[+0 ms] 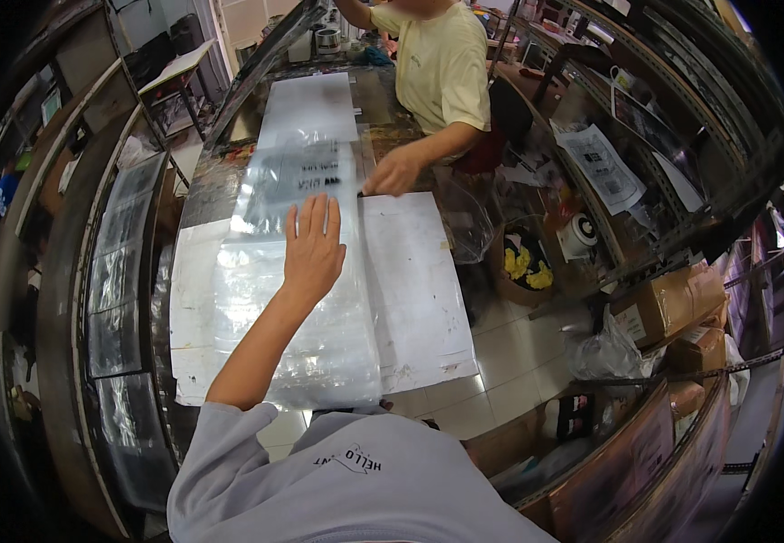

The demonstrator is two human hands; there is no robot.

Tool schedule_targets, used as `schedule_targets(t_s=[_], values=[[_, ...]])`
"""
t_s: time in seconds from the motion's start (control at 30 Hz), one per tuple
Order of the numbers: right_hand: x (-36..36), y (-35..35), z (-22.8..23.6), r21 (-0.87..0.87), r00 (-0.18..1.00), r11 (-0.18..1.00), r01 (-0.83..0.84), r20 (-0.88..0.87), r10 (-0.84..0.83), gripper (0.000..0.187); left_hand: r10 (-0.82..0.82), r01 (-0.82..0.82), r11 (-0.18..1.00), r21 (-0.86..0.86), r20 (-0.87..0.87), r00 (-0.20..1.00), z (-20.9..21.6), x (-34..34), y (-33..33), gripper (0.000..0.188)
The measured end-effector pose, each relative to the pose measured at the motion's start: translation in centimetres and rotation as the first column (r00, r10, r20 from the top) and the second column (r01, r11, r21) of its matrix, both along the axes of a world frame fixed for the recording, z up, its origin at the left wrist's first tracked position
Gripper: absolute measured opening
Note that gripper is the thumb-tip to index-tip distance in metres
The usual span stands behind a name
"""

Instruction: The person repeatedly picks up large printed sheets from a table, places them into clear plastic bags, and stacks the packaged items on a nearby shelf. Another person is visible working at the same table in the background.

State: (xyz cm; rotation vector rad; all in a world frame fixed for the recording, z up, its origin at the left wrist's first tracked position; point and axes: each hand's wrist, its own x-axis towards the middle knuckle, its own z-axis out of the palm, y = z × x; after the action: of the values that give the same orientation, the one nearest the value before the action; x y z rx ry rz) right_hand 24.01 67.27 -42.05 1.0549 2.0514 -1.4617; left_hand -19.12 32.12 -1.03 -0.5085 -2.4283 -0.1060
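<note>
My left hand [315,246] lies flat on a stack of clear plastic sheets [297,335], palm down and fingers stretched out. Just beyond my fingertips is a see-through sheet with black print [274,195]. A plain white sheet [308,104] lies at the far end of the same row. Under the plastic a large white board [419,299] extends to the right, its surface smudged. Across the table, another person's hand [394,172] reaches to the right edge of the printed sheet; whether it grips anything is unclear. My right hand does not show.
A person in a yellow shirt [446,68] stands at the table's far right side. Drying racks with plastic sheets [125,271] line the left. On the right are metal shelving [681,195], cardboard boxes [672,303] and a round bin with yellow pieces [526,267].
</note>
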Motion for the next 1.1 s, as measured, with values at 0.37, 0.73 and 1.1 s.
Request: schedule_targets(t_s=[0.37, 0.73, 1.1], values=[[-3.9, -1.8, 6.6, -0.223, 0.904, 0.886, 0.406, -0.042, -0.425, 0.041, -0.344, 0.371, 0.928, 0.027, 0.442, 0.829, -4.7, -1.5, 5.5, 0.019], [-13.9, -4.0, 32.9, -0.124, 0.636, 0.952, 0.280, -0.719, -0.280, 0.097, -0.830, 0.251, 0.551, 0.796, 0.553, 0.067, -5.3, 10.8, 28.1, 0.028], [-1.8, -2.6, 31.1, 0.328, 0.485, 0.364, 0.872, -0.685, -0.544, 0.046, -0.736, 0.138, 0.453, 0.881, 0.457, -0.500, -8.8, 27.8, 33.6, 0.039]])
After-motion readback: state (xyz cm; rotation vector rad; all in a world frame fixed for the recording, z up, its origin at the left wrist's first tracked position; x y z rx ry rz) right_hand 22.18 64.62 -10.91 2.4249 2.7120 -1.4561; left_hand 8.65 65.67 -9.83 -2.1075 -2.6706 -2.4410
